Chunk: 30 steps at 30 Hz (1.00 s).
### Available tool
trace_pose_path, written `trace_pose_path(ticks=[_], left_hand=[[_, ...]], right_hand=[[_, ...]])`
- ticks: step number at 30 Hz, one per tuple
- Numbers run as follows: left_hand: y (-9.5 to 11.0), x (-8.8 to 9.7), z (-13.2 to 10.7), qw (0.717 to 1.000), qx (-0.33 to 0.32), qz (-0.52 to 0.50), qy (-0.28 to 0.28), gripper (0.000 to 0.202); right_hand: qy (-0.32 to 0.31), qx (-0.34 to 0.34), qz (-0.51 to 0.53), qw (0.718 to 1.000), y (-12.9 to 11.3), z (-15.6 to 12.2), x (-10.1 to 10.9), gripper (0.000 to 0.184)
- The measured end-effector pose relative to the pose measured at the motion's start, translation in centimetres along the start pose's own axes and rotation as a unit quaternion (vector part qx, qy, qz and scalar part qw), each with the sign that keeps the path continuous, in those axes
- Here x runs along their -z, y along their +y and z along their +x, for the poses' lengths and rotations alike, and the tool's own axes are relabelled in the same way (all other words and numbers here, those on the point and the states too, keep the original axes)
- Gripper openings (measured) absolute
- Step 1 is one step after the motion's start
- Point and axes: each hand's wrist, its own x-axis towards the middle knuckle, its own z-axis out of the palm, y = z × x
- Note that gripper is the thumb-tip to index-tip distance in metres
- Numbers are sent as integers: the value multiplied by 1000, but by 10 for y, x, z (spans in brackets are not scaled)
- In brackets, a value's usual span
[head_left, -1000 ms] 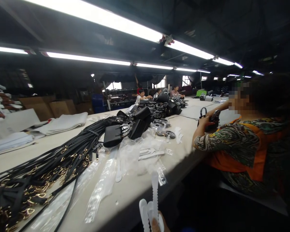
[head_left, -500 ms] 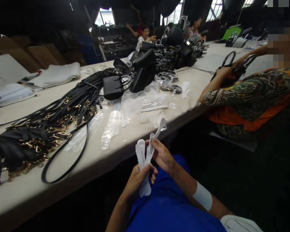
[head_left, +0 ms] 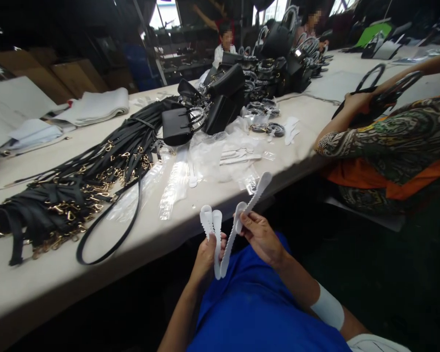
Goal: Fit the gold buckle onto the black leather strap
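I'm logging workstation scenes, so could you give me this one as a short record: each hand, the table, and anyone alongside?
left hand: holds flat white round-ended strips with notched edges
right hand: holds matching white strips
pale table, left: long black straps with gold-coloured metal clips
table, middle: black handbags, crinkled clear plastic film
alongside, right: a co-worker's patterned sleeve and orange garment

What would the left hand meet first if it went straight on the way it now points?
Probably the near edge of the table, with the white strips in the left hand leading; depth is unclear, so it might pass below the edge.
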Motion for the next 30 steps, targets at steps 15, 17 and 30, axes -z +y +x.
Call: trace_pose_path(ticks=[15,17,30], left_hand=[[-5,-1,-7,979,-2,87,-183,40],[-8,-1,-8,979,15,75,-192,37],[-3,6,0,996,-67,5,-52,70]], right_hand=[[12,29,-244,969,36,-6,2,30],[26,34,-246,968,36,-6,3,31],[-138,-107,-274,946,38,-36,-3,26]])
